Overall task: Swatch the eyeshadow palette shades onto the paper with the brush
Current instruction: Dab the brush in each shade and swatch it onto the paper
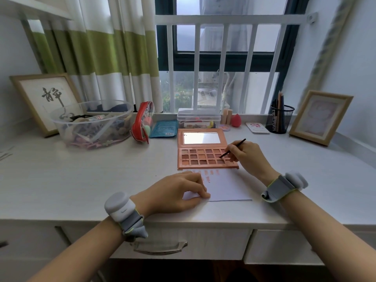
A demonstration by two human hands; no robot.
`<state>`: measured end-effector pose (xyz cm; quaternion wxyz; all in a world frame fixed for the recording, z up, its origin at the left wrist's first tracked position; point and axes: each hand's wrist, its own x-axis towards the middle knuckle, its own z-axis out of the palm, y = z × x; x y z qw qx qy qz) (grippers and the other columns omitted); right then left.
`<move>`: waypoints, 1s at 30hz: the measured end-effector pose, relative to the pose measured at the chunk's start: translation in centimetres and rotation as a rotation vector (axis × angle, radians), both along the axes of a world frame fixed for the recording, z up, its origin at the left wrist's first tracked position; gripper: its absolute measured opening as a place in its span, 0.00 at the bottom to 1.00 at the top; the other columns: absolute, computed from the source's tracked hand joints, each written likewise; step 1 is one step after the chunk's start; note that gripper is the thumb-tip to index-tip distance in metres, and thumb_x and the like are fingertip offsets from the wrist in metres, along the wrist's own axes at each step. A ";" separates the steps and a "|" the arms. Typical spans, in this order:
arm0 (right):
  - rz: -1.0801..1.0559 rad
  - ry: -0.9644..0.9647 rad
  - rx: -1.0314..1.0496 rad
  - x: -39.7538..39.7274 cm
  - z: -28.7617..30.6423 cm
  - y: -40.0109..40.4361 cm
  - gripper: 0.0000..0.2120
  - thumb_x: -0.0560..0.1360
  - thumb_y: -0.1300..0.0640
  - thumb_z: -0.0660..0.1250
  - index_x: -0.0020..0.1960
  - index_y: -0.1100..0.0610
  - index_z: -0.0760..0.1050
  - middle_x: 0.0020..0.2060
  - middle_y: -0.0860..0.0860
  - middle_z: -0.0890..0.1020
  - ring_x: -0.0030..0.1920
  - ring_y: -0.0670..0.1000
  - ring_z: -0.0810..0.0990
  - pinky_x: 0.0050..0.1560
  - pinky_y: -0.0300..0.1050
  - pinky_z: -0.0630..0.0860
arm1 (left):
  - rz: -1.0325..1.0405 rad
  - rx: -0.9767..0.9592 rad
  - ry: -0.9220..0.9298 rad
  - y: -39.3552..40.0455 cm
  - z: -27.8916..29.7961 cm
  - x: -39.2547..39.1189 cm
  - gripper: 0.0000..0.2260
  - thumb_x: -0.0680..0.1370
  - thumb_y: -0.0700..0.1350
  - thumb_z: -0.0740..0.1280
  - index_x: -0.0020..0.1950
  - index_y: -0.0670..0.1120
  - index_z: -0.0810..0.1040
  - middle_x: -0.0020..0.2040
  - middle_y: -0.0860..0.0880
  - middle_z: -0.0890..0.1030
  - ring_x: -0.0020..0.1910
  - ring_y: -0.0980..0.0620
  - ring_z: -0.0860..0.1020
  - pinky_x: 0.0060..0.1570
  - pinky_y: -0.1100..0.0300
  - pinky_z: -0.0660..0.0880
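The left hand [179, 192] lay nearest, on the white desk [81, 180], its fingers loosely curled with the tips pressing down on the left part of the paper [225, 186]; it gripped nothing. The paper sat flat near the desk's front edge, just in front of the palette, with a few short pinkish swatches [209, 174] along its far edge and beside the left fingers.

Beyond it, the right hand [246, 157] hovered over the right end of the eyeshadow palette [203, 157], its thumb and fingers pinching a thin dark brush [234, 148]. The brush tilted, handle pointing up and right, tip down at a pan in the middle row near the right side; whether it touched the powder could not be told. The palette lay open, its mirrored lid [201, 138] propped up toward the window.

Farther back stood a clear plastic bowl [91, 123] of small items, a red pouch [142, 123], a lidded clear box [198, 119], a mesh pencil cup [279, 119] and two framed pictures [321, 117].
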<state>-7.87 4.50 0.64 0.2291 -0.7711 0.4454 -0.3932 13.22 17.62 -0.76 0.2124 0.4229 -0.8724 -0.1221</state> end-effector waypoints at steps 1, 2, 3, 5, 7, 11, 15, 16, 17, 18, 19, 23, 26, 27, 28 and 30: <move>0.003 -0.007 0.003 0.0 0.1 0.0 0.11 0.77 0.60 0.59 0.44 0.60 0.79 0.35 0.54 0.82 0.29 0.41 0.79 0.32 0.27 0.73 | 0.001 0.003 -0.002 0.0 0.0 0.0 0.11 0.77 0.49 0.65 0.56 0.48 0.82 0.52 0.52 0.79 0.53 0.56 0.75 0.52 0.54 0.76; 0.003 -0.013 0.001 0.0 0.2 0.0 0.11 0.78 0.60 0.59 0.45 0.60 0.79 0.35 0.54 0.82 0.30 0.43 0.79 0.32 0.28 0.73 | 0.002 0.005 -0.005 -0.1 0.0 0.0 0.11 0.77 0.49 0.66 0.56 0.48 0.82 0.52 0.52 0.79 0.53 0.56 0.75 0.52 0.54 0.76; 0.002 -0.020 -0.004 0.0 0.2 0.0 0.11 0.78 0.59 0.59 0.45 0.60 0.79 0.35 0.53 0.82 0.31 0.44 0.79 0.32 0.28 0.74 | 0.002 0.005 -0.006 -0.1 -0.1 0.0 0.11 0.77 0.49 0.66 0.56 0.48 0.82 0.52 0.52 0.79 0.53 0.56 0.75 0.53 0.55 0.76; -0.001 -0.033 -0.014 0.1 0.1 0.0 0.10 0.78 0.58 0.59 0.47 0.59 0.79 0.35 0.52 0.81 0.32 0.43 0.79 0.33 0.28 0.75 | 0.005 0.000 -0.010 -0.1 -0.2 0.1 0.10 0.77 0.48 0.67 0.56 0.48 0.82 0.52 0.53 0.79 0.53 0.57 0.75 0.53 0.56 0.75; 0.004 -0.026 -0.021 0.3 -0.3 0.0 0.10 0.78 0.57 0.60 0.48 0.59 0.79 0.34 0.51 0.82 0.30 0.40 0.79 0.34 0.27 0.74 | 0.012 -0.007 -0.013 -0.1 -0.2 0.1 0.10 0.77 0.48 0.66 0.56 0.49 0.82 0.52 0.53 0.79 0.52 0.57 0.75 0.52 0.56 0.75; 0.031 0.002 0.023 0.3 -0.5 0.1 0.11 0.78 0.57 0.59 0.46 0.59 0.79 0.34 0.51 0.82 0.31 0.43 0.80 0.36 0.30 0.75 | 0.015 -0.011 -0.012 -0.1 -0.2 0.1 0.10 0.77 0.49 0.66 0.56 0.49 0.82 0.52 0.53 0.79 0.52 0.57 0.75 0.52 0.56 0.75; 0.055 -0.050 0.030 -0.2 0.1 1.1 0.10 0.78 0.57 0.59 0.45 0.58 0.78 0.35 0.52 0.82 0.32 0.43 0.80 0.36 0.31 0.76 | 0.015 0.000 -0.008 0.0 -0.2 0.0 0.11 0.77 0.50 0.65 0.56 0.49 0.82 0.52 0.53 0.79 0.53 0.57 0.75 0.53 0.56 0.75; 0.061 -0.071 0.017 -0.4 0.2 1.7 0.11 0.78 0.57 0.59 0.45 0.58 0.78 0.35 0.52 0.82 0.32 0.42 0.80 0.36 0.29 0.75 | 0.015 0.003 -0.005 0.0 -0.2 -0.1 0.11 0.77 0.50 0.65 0.56 0.49 0.82 0.52 0.53 0.79 0.53 0.57 0.75 0.53 0.56 0.75; 0.074 -0.091 0.007 -0.5 0.1 2.3 0.11 0.78 0.57 0.58 0.45 0.59 0.78 0.35 0.52 0.82 0.32 0.43 0.80 0.35 0.29 0.74 | 0.017 0.006 -0.003 0.0 -0.1 0.0 0.12 0.77 0.51 0.65 0.56 0.49 0.82 0.52 0.54 0.79 0.53 0.57 0.75 0.53 0.56 0.75; 0.096 -0.106 0.002 -0.6 0.1 2.9 0.12 0.79 0.57 0.58 0.45 0.60 0.78 0.35 0.53 0.82 0.32 0.43 0.80 0.35 0.29 0.73 | 0.019 0.009 -0.002 0.0 -0.1 0.0 0.12 0.77 0.51 0.65 0.56 0.49 0.82 0.52 0.54 0.79 0.53 0.57 0.75 0.53 0.56 0.75; 0.126 -0.111 0.000 -0.7 0.0 3.6 0.12 0.79 0.58 0.57 0.45 0.61 0.78 0.35 0.53 0.82 0.32 0.43 0.80 0.35 0.28 0.73 | 0.020 0.010 -0.001 0.0 -0.1 0.0 0.12 0.77 0.51 0.65 0.56 0.49 0.82 0.52 0.54 0.79 0.53 0.57 0.75 0.53 0.55 0.75; 0.227 -0.055 -0.025 -0.9 -0.3 5.5 0.12 0.78 0.56 0.57 0.44 0.59 0.77 0.35 0.53 0.81 0.33 0.46 0.80 0.37 0.30 0.73 | 0.018 0.008 0.002 0.1 0.0 -0.1 0.12 0.76 0.51 0.65 0.55 0.49 0.83 0.51 0.53 0.79 0.52 0.57 0.75 0.52 0.56 0.75; 0.241 -0.035 -0.049 -0.9 -0.4 5.9 0.11 0.78 0.56 0.58 0.44 0.58 0.77 0.34 0.50 0.80 0.33 0.45 0.79 0.37 0.30 0.72 | 0.018 0.014 0.006 0.1 0.0 -0.1 0.13 0.76 0.51 0.64 0.55 0.49 0.83 0.52 0.53 0.79 0.52 0.57 0.75 0.52 0.56 0.75; 0.238 -0.023 -0.053 -0.8 -0.4 5.9 0.11 0.78 0.57 0.58 0.44 0.58 0.77 0.34 0.50 0.80 0.33 0.45 0.79 0.37 0.29 0.73 | 0.019 0.015 0.005 0.1 0.0 -0.1 0.13 0.76 0.51 0.64 0.55 0.49 0.83 0.52 0.53 0.79 0.52 0.57 0.75 0.52 0.56 0.75; 0.235 -0.009 -0.054 -0.8 -0.5 5.9 0.11 0.78 0.57 0.58 0.44 0.58 0.77 0.34 0.50 0.80 0.33 0.45 0.79 0.37 0.29 0.73 | 0.020 0.015 0.005 0.1 0.0 -0.1 0.13 0.76 0.51 0.64 0.55 0.49 0.83 0.52 0.53 0.79 0.52 0.57 0.75 0.52 0.56 0.75; 0.232 0.030 -0.054 -0.7 -0.7 5.9 0.11 0.78 0.57 0.58 0.45 0.58 0.77 0.35 0.50 0.80 0.34 0.45 0.79 0.38 0.29 0.73 | 0.021 0.015 0.006 0.1 0.0 -0.1 0.12 0.76 0.51 0.64 0.55 0.49 0.83 0.52 0.53 0.79 0.52 0.57 0.75 0.52 0.55 0.76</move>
